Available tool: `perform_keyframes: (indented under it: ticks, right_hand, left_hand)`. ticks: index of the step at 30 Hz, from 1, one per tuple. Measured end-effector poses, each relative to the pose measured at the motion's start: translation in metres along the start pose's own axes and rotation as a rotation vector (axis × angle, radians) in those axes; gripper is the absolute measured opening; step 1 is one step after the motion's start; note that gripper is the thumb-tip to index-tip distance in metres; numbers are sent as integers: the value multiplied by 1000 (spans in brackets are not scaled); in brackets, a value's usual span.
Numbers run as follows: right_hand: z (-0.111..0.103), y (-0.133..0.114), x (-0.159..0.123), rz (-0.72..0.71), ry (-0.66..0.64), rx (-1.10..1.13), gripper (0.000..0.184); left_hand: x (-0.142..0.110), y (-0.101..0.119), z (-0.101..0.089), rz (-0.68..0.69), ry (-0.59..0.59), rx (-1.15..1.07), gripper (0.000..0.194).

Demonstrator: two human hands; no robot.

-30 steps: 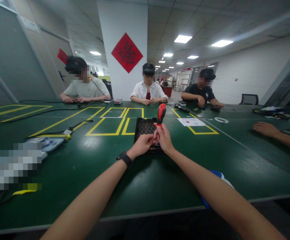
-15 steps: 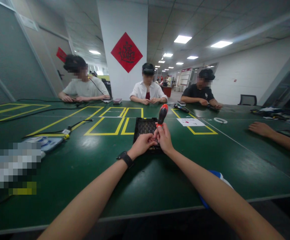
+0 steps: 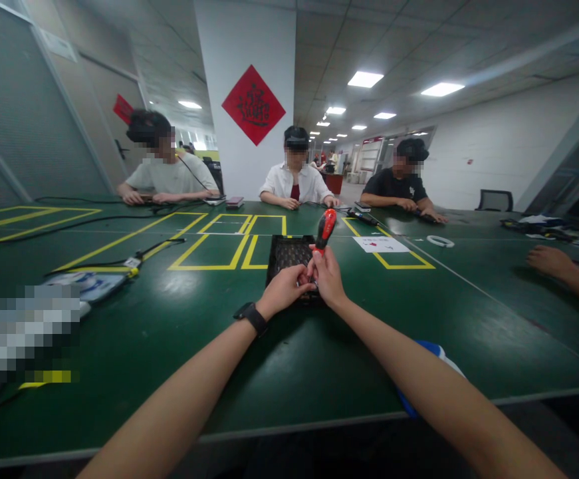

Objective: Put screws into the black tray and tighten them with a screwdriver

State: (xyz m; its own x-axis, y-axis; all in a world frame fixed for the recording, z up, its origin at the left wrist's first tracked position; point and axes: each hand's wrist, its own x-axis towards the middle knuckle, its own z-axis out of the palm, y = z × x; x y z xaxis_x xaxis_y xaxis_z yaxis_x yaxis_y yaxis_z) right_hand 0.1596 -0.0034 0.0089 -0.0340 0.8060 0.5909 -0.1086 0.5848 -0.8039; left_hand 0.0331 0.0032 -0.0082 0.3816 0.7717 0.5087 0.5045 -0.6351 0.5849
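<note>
A red and black screwdriver (image 3: 326, 231) stands nearly upright over a black tray (image 3: 294, 251) on the green table. My right hand (image 3: 328, 279) is closed around the lower part of the screwdriver, just under its handle. Beside it, my left hand (image 3: 288, 286) has its fingers pinched together at the screwdriver's lower end, above the near part of the tray. What those fingertips hold, if anything, is hidden. The tray's floor shows a pattern of small round shapes, too small to make out.
A white paper sheet (image 3: 381, 244) and a white ring (image 3: 440, 241) lie to the right. A blue and white item (image 3: 431, 347) is partly under my right forearm. Cables (image 3: 157, 249) and a bag-like item (image 3: 90, 285) lie left. Several people sit around the table (image 3: 209, 372).
The screwdriver handle has turned, showing more red, and tilts slightly differently. My hands stay almost in place. A co-worker's arm at the right has drawn back rightward.
</note>
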Motion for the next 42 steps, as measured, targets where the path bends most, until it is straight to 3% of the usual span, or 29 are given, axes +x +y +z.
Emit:
perform_keyframes:
  ticks: [19, 29, 42]
  right_hand:
    - [-3, 7, 3, 16, 0, 1, 32]
    - [-3, 6, 2, -14, -9, -12, 31]
    - [-2, 7, 3, 26, -25, 12, 34]
  left_hand:
    - [-1, 0, 1, 52, -33, -52, 12]
    - [0, -4, 2, -17, -1, -90, 19]
    - [0, -3, 0, 69, -62, -70, 14]
